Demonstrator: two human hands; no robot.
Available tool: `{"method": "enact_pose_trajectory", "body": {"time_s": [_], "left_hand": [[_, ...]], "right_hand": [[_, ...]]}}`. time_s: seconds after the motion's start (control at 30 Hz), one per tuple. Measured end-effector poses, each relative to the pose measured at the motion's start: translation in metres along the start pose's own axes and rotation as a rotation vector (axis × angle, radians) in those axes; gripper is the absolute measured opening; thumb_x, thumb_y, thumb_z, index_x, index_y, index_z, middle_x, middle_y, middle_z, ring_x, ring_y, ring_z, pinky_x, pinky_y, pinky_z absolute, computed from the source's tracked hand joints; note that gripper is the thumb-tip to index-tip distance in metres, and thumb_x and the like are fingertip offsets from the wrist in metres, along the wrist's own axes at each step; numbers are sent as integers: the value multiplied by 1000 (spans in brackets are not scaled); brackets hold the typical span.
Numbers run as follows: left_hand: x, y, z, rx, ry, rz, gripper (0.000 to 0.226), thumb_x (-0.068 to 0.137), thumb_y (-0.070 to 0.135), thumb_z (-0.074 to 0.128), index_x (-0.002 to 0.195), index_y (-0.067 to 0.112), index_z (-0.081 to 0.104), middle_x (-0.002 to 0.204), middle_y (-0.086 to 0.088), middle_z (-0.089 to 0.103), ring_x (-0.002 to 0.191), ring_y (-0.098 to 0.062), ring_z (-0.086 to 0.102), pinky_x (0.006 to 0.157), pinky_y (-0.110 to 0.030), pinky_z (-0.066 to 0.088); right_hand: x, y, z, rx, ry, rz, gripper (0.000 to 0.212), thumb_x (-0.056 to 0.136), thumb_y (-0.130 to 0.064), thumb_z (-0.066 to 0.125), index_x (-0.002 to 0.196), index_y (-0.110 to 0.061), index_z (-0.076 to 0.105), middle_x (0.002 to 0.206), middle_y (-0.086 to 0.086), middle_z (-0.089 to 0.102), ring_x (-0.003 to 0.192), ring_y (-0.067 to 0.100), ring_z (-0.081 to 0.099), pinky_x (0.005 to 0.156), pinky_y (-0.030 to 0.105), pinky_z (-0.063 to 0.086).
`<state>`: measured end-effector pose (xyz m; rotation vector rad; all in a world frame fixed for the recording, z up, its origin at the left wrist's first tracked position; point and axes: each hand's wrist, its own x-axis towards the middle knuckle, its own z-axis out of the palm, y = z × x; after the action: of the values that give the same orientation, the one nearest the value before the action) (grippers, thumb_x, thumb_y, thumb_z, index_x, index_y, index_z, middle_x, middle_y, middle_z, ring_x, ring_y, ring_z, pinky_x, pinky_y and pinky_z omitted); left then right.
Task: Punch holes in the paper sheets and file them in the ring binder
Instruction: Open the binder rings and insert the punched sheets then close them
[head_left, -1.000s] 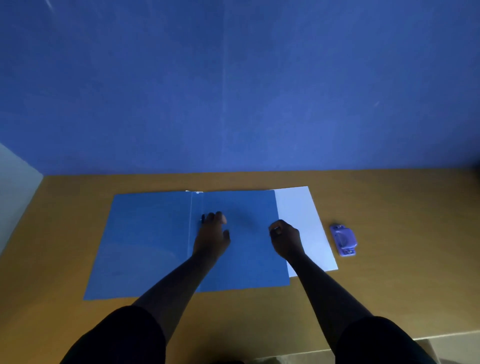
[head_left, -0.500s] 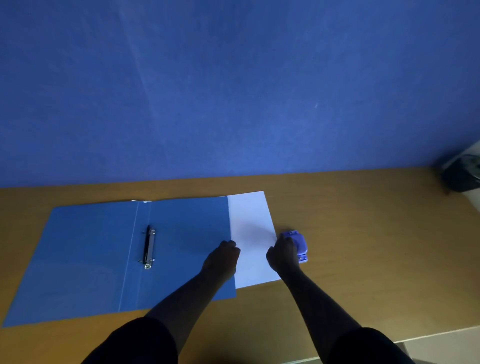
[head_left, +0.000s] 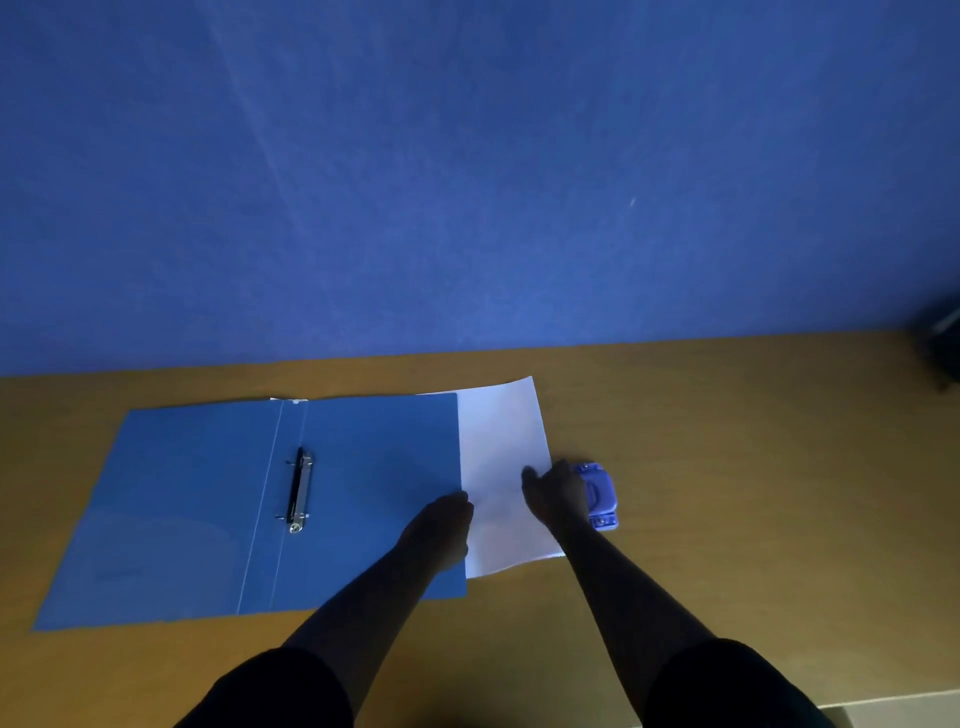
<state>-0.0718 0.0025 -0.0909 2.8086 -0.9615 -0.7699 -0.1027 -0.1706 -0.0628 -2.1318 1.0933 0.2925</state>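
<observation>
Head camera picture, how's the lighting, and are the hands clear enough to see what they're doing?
Head view: dim with a blue cast; both hands are near-silhouettes. The left hand lies at the binder edge by the paper, finger pose unreadable. The right hand is at the hole punch, its grip too dark to judge. The ring mechanism catches a glint; wide-angle bends the desk edge.

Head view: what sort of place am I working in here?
Probably a desk in a home or office, dimly lit. A wooden desk stands against a plain blue wall, and on it lie an open blue ring binder, white paper sheets and a small hole punch.
</observation>
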Motion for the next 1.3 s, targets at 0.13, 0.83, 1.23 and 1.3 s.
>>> {"method": "enact_pose_trajectory", "body": {"time_s": [0.13, 0.83, 1.23, 1.3], "left_hand": [[0, 0, 2, -29, -18, -12, 46, 90, 3, 55, 136, 2, 47, 148, -12, 42, 136, -29, 43, 112, -38, 38], [-20, -12, -37, -622, 92, -135, 48, 92, 12, 43, 140, 6, 45, 139, -15, 53, 122, -28, 55, 86, -23, 42], [-62, -75, -74, -1231, 119, -332, 8, 88, 13, 60, 95, 10, 64, 79, -6, 66, 73, -17, 65, 58, -26, 52], [-70, -92, -73, -1234, 135, -355, 8, 87, 12, 61, 91, 6, 67, 73, -7, 65, 69, -17, 64, 54, -24, 50]], "right_hand": [[3, -1, -12, 57, -67, -120, 34, 88, -25, 55, 118, -7, 57, 112, 12, 68, 104, 33, 63, 74, 29, 44], [-41, 6, -99, 24, 223, -244, 32, 89, -15, 57, 120, -12, 59, 118, 12, 67, 102, 32, 62, 75, 27, 40], [-86, -33, -54, 195, 199, -276, 31, 87, -18, 61, 118, -13, 60, 109, 7, 69, 94, 28, 64, 82, 40, 54], [-91, -41, -39, 207, 178, -282, 31, 88, -17, 61, 119, -12, 60, 109, 7, 69, 95, 28, 64, 82, 39, 53]]}}
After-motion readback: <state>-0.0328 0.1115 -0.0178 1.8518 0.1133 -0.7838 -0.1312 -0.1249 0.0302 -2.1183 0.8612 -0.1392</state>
